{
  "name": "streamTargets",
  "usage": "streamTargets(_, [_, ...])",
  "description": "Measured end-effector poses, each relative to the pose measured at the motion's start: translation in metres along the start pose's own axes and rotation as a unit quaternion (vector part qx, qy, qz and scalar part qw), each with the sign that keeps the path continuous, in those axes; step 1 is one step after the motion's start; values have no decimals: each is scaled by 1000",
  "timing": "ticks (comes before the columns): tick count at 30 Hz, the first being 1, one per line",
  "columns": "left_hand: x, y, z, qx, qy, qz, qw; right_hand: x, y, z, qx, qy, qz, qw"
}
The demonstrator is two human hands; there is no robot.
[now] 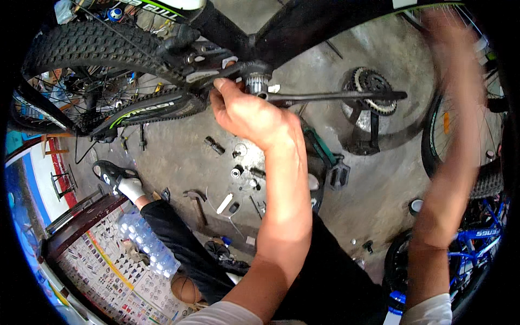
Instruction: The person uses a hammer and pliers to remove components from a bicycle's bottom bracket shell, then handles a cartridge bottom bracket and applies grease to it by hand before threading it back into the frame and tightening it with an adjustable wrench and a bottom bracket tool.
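Observation:
In the upper middle, my left hand [252, 116] is closed at the head of a long dark wrench [330, 97]. The wrench joins a silver toothed socket [257, 82] at the bottom bracket of a black bicycle frame [309, 30]. Its handle points right, with nobody gripping the far end. Part of the wrench head is covered by my fingers. High at the right, my right hand [449, 32] is smeared by motion near a wheel rim, and its fingers cannot be made out.
A crankset with chainrings [374, 92] lies on the floor beyond the wrench handle. Around my left forearm are a pedal [338, 172], a hammer [197, 206] and several small parts. A knobby tyre [97, 49] is at left; a blue bicycle [476, 244] at lower right.

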State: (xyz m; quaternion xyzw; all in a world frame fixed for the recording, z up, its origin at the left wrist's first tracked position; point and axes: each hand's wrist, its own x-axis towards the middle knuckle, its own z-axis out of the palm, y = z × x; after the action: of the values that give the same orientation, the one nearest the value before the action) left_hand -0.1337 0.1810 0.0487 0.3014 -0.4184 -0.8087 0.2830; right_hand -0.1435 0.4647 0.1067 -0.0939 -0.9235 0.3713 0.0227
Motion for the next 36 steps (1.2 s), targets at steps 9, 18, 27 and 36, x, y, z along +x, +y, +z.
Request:
streamTargets(9, [-1, -9, 2, -29, 17, -30, 999, -13, -42, 37, -202, 96, -75, 972])
streamTargets(18, [-6, -11, 12, -42, 23, -45, 998, -17, -16, 80, -124, 67, 11, 990])
streamTargets(27, [-1, -4, 14, -28, 30, -14, 999, -11, -34, 75, -136, -26, 69, 988])
streamTargets(36, [-4, -6, 13, -45, 33, -62, 997, -6, -29, 73, -102, -28, 44, 993])
